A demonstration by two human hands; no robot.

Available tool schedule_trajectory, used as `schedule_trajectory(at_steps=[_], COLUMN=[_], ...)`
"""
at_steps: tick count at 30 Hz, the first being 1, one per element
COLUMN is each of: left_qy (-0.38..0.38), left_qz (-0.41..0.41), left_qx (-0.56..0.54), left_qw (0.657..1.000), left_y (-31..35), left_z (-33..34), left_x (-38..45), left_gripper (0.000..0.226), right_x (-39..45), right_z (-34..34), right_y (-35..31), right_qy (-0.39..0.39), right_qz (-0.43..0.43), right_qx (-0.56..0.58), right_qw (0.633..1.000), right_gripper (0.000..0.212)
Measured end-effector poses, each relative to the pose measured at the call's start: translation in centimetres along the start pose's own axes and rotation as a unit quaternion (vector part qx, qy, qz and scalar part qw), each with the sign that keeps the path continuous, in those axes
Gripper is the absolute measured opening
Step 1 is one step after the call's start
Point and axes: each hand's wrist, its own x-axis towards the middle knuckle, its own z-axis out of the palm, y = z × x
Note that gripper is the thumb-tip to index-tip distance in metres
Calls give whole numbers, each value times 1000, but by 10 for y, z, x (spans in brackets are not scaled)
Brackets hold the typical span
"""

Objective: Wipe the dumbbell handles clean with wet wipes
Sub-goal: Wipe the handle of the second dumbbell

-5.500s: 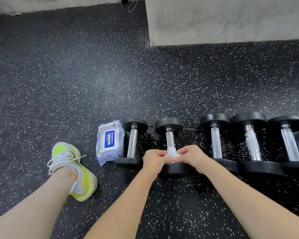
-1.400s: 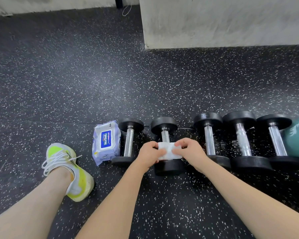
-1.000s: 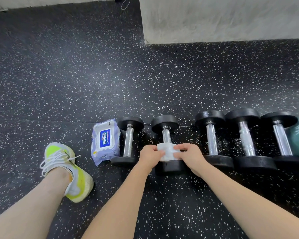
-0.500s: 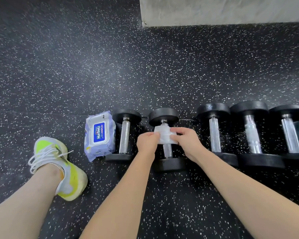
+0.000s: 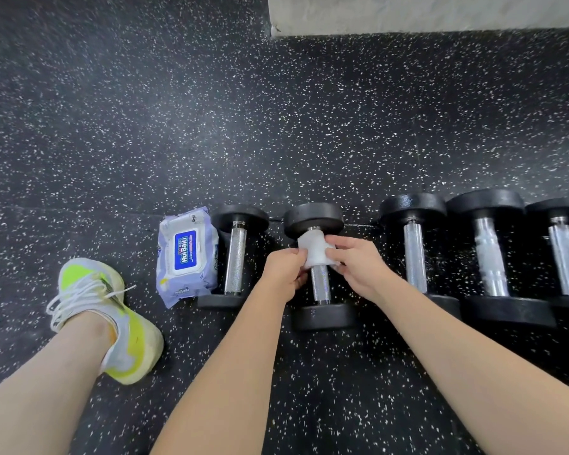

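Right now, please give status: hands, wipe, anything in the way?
Left hand and right hand both pinch wet wipe. Wipe wrapped on far end of second dumbbell handle. Nothing blocks the handle.

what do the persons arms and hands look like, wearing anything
Both forearms are bare, with no sleeves in view. The left hand and right hand wear no gloves, and no rings, watch or bracelet show on either wrist.

Both forearms extended forward; left hand (image 5: 284, 269) and right hand (image 5: 358, 264) curled, white wipe (image 5: 314, 249) pinched between them.
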Motion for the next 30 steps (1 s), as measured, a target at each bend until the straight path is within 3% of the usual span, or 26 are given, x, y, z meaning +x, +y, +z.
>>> schedule_trajectory(at_steps=[7, 12, 18, 20, 22, 24, 30], left_qy=[-34, -62, -69, -62, -56, -50, -49], left_qz=[-6, -1, 55, 56, 61, 67, 75], left_qx=[121, 243, 406, 421, 438, 452, 425], left_qw=[992, 968, 909, 903, 895, 888, 901], left_y=[-5, -8, -14, -14, -13, -12, -18], left_z=[-8, -18, -22, -19, -15, -12, -6], left_x=[-15, -27, -36, -36, -39, -39, -35], left_gripper=[35, 29, 11, 15, 7, 14, 13], right_x=[-25, -40, -55, -58, -61, -63, -64], right_z=[-11, -16, -24, -22, -19, -19, -27], right_y=[4, 5, 0, -2, -3, -3, -7], right_qy=[-24, -30, -55, -42, -15, 8, 5], right_qz=[17, 25, 49, 39, 25, 11, 6], right_qx=[-8, -79, -206, -269, -316, -333, -252], right_qw=[1000, 996, 976, 961, 948, 943, 968], right_gripper=[40, 32, 33, 34, 45, 56, 55])
